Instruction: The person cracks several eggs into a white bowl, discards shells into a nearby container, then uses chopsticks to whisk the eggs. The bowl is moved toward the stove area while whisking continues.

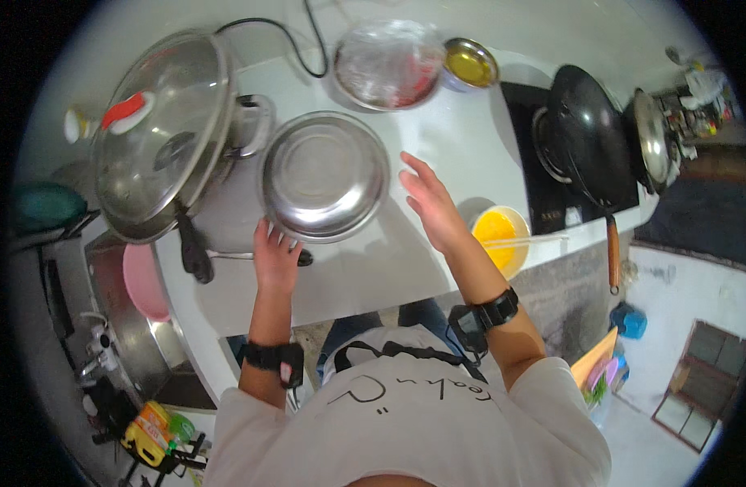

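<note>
A round stainless steel dish [324,176], its smooth metal face up, lies on the white countertop in front of me. My left hand [277,259] is at its lower left edge, fingers apart, over a utensil with a black handle [305,258]; whether the fingertips touch the dish is unclear. My right hand [428,201] hangs to the right of the dish, fingers spread, holding nothing. Near my right forearm stands a white bowl of beaten egg [501,234] with chopsticks [525,241] across its rim.
A large lidded steel pot [166,140] stands left, beside a sink with a pink basin [144,283]. Behind are a plastic-covered bowl [388,67] and a metal bowl of yellow liquid [470,64]. A black wok [592,134] rests on the cooktop [546,201] at right.
</note>
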Demonstrator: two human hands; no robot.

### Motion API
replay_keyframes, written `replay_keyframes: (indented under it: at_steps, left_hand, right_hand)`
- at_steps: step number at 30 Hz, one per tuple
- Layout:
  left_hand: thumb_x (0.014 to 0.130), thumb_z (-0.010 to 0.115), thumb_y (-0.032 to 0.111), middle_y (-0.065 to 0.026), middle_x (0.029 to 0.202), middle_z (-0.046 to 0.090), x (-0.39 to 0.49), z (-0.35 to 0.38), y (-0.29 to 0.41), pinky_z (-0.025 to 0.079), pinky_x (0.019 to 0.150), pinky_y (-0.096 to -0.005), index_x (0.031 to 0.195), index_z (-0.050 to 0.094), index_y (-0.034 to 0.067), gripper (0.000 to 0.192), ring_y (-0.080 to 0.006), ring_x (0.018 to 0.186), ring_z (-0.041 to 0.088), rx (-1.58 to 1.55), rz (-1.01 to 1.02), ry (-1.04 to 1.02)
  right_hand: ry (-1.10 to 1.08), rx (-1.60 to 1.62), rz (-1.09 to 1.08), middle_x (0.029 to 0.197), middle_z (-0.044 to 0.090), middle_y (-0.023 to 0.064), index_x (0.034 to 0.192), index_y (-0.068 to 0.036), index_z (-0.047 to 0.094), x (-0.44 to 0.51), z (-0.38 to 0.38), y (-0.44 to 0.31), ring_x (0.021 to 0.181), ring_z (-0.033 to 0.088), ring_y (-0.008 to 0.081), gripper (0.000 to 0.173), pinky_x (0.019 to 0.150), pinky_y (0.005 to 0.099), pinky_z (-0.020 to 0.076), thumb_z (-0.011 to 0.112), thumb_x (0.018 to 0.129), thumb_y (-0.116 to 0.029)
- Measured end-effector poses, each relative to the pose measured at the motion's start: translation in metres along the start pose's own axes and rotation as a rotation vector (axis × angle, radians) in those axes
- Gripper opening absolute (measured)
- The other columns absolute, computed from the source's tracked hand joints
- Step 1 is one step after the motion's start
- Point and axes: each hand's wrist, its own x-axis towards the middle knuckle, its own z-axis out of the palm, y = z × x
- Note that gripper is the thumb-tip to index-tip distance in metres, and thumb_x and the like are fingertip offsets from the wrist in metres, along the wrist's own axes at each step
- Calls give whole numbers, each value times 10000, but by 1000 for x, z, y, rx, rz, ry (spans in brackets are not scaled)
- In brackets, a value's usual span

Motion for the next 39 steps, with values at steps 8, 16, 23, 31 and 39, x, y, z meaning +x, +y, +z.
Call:
replay_keyframes:
  at_steps: [8, 16, 23, 31, 39]
  left_hand:
    - [896, 528, 243, -98, 1189, 524, -40, 33, -99, 402, 933, -392, 1265, 441, 102, 404, -272, 1132, 504, 279, -254, -220]
    - [869, 572, 119, -80, 1325, 396, -58, 118, -197, 416, 948, -387, 1387, 290, 116, 590, -225, 1184, 464, 470, -386, -500]
    - [834, 589, 106, -64, 1297, 419, -62, 144, -244, 457, 897, -361, 1366, 307, 81, 602, -201, 1115, 509, 413, -421, -519]
    - [816, 584, 98, -87, 1221, 490, -80, 159, -243, 476, 885, -372, 1304, 380, 54, 531, -211, 1091, 542, 550, -328, -357]
    - [786, 615, 91, -149, 1092, 566, -113, 172, -211, 508, 861, -385, 1318, 293, 30, 625, -248, 997, 611, 425, -274, -316]
  right_hand:
    - [-106, -330, 599, 667, 646, 1, 755, -73, 647, -110, -161, 13, 551, 593, 65, 352, 443, 163, 379, 512, 906, -361]
    - [403, 392, 508, 885, 522, 35, 1286, -96, 403, -121, -268, 106, 566, 460, 63, 559, 430, 177, 345, 681, 824, -245]
    - [135, 556, 142, 713, 543, -9, 1026, -41, 620, -81, -283, 112, 572, 453, 70, 176, 490, 192, 382, 584, 889, -147]
    - [-124, -125, -135, 811, 636, 66, 970, -29, 629, -100, -275, 49, 704, 628, 117, 176, 630, 200, 510, 570, 899, -179]
    - [129, -73, -89, 857, 661, 122, 994, 16, 599, -119, -287, 3, 749, 667, 160, 196, 632, 213, 536, 526, 917, -149]
